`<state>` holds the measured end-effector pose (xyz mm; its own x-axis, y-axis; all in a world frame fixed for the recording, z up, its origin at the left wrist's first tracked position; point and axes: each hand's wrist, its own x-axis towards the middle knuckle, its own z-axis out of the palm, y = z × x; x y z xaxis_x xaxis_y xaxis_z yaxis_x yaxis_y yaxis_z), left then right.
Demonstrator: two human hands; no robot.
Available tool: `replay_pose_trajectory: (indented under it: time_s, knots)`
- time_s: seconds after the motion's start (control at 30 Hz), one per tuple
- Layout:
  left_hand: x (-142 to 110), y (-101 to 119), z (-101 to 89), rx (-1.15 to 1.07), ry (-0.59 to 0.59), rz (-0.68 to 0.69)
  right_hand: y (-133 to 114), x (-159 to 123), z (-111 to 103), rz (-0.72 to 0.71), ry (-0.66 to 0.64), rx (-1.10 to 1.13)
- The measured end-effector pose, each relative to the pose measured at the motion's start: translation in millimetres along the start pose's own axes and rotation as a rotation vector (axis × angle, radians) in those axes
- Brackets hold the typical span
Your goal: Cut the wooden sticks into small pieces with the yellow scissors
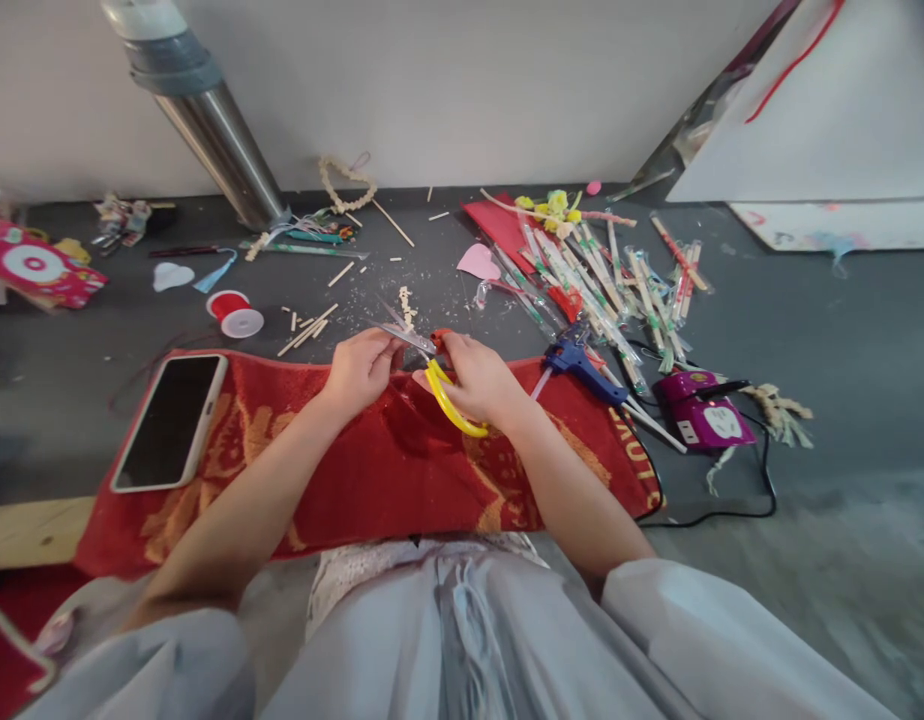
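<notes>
My right hand (477, 378) is closed around a pair of scissors (451, 402) with a yellow handle. Their metal blades point left, toward my left hand, and look slightly parted. A small red-orange piece (441, 338) shows by my right fingertips; I cannot tell what it is. My left hand (363, 372) is pinched closed beside the blades, and whatever is in its fingers is too small or hidden. Just beyond the blades lies a short string of pale wooden bits (407, 308) on the grey table, among fine crumbs. Both hands are over the near red towel (342, 490).
A phone (169, 420) rests on the towel at left, with a red thread spool (235, 313) beyond it. A steel flask (218, 130) stands behind. At right are wrapped sticks (582, 265), a blue glue gun (586, 368) and a purple box (702, 410) with a black cable.
</notes>
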<state>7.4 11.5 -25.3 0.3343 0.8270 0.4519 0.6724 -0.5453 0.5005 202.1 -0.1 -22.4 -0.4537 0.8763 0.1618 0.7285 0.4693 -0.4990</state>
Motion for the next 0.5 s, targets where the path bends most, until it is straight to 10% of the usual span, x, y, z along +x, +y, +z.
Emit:
replay_pose_trajectory:
  time_s: [0.5]
  knots:
    - [0.7,-9.2,3.1,-0.05,0.032,0.069,1.7,3.7,-5.9,-0.016,-0.063,0.012]
